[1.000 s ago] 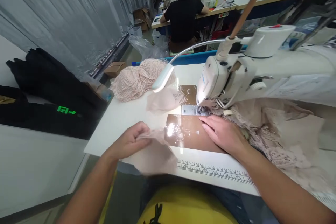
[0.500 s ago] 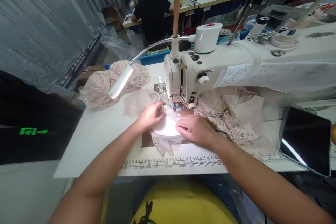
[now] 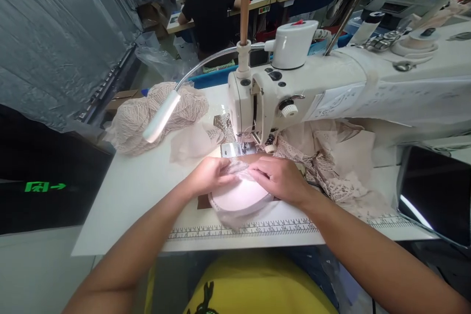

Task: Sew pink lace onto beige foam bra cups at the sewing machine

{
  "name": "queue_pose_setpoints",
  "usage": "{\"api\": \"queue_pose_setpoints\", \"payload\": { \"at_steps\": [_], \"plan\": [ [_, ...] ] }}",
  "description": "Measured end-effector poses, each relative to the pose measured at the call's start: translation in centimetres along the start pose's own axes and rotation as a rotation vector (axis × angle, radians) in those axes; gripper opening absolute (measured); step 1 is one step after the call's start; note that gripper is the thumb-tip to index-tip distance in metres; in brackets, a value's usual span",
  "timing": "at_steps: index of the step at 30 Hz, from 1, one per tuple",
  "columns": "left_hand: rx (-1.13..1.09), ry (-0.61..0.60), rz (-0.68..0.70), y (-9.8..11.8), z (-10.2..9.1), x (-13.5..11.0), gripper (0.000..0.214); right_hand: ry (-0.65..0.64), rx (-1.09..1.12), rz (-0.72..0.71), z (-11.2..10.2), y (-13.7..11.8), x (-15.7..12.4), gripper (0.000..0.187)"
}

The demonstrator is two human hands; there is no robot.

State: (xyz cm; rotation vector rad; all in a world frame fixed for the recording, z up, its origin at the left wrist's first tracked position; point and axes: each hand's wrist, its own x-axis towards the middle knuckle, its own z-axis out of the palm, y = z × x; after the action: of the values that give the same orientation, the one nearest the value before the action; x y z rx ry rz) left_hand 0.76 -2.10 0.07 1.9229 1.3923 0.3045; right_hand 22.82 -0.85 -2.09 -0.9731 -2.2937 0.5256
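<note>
A pale pink, rounded bra cup (image 3: 241,198) lies in front of the needle of a white sewing machine (image 3: 245,108), with sheer lace (image 3: 237,168) along its far edge. My left hand (image 3: 209,175) pinches the lace at the left, thumb toward me over the cup. From the right, my right hand (image 3: 281,176) grips the same lace edge with curled fingers. The presser foot (image 3: 248,148) is just beyond my fingertips, and the fabric appears nearer to me than the foot. Fingertips of both hands are partly hidden in the cloth.
Bundled beige lace (image 3: 158,115) sits at the back left, under a lamp (image 3: 162,115) on a bent neck. More lace pieces (image 3: 338,162) lie right of the needle. A dark tablet (image 3: 436,196) rests at the right. A measuring tape (image 3: 235,230) runs along the front edge. A co-worker (image 3: 209,14) sits beyond.
The cup and lace have come toward me, away from the presser foot. My left hand has shifted down and turned, its thumb now over the cup. The metal plate by the foot is uncovered.
</note>
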Motion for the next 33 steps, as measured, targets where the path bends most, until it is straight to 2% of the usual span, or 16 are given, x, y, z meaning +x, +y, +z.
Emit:
{"api": "queue_pose_setpoints", "payload": {
  "at_steps": [4, 6, 7, 9, 12, 14, 16, 21, 25, 27, 29, 31, 33],
  "plan": [
    [-0.404, -0.382, 0.001, 1.1, -1.3, -2.5, 0.039, 0.054, 0.151, 0.083, -0.2, -0.3, 0.0, 0.020],
    [-0.445, -0.473, 0.046, 1.7, -1.8, -2.8, 0.038, 0.070, 0.195, 0.130, -0.4, -0.4, 0.0, 0.017],
    [-0.397, -0.459, 0.061, 1.8, -1.9, -2.5, 0.037, 0.087, 0.206, 0.154, -0.5, -0.4, 0.0, 0.017],
    [-0.188, -0.317, 0.071, 1.8, -1.6, -1.5, 0.037, 0.114, 0.224, 0.181, -0.5, -0.4, 0.0, 0.018],
    [0.103, -0.098, 0.083, 1.0, -0.7, 0.6, 0.035, 0.007, 0.189, 0.101, -0.4, -0.2, 0.1, 0.024],
    [0.145, -0.034, 0.110, 0.4, -0.2, 1.6, 0.031, -0.133, 0.082, 0.003, -0.1, -0.2, 0.1, 0.027],
    [0.116, 0.014, 0.109, -0.1, -0.1, 2.2, 0.022, -0.210, -0.035, -0.048, 0.2, -0.2, 0.1, 0.026],
    [0.089, 0.152, 0.049, -0.2, -1.1, 2.2, 0.009, -0.199, -0.141, -0.050, 0.6, -0.3, 0.1, 0.028],
    [0.325, 0.403, 0.153, 1.0, -1.2, 0.8, 0.011, -0.189, -0.136, -0.049, 0.7, -0.2, 0.0, 0.024],
    [0.443, 0.394, 0.270, 1.5, -0.5, 0.1, 0.016, -0.196, -0.149, -0.037, 0.7, -0.2, 0.1, 0.022],
    [0.510, 0.295, 0.373, 1.5, 0.7, -0.2, 0.020, -0.203, -0.178, -0.022, 0.7, -0.2, 0.1, 0.021],
    [0.559, 0.230, 0.444, 1.1, 1.9, 0.0, 0.023, -0.193, -0.214, -0.007, 0.8, -0.2, 0.2, 0.019],
    [0.589, 0.215, 0.485, 0.6, 2.6, 0.4, 0.026, -0.172, -0.266, 0.023, 0.8, -0.2, 0.2, 0.019]
  ]
}}
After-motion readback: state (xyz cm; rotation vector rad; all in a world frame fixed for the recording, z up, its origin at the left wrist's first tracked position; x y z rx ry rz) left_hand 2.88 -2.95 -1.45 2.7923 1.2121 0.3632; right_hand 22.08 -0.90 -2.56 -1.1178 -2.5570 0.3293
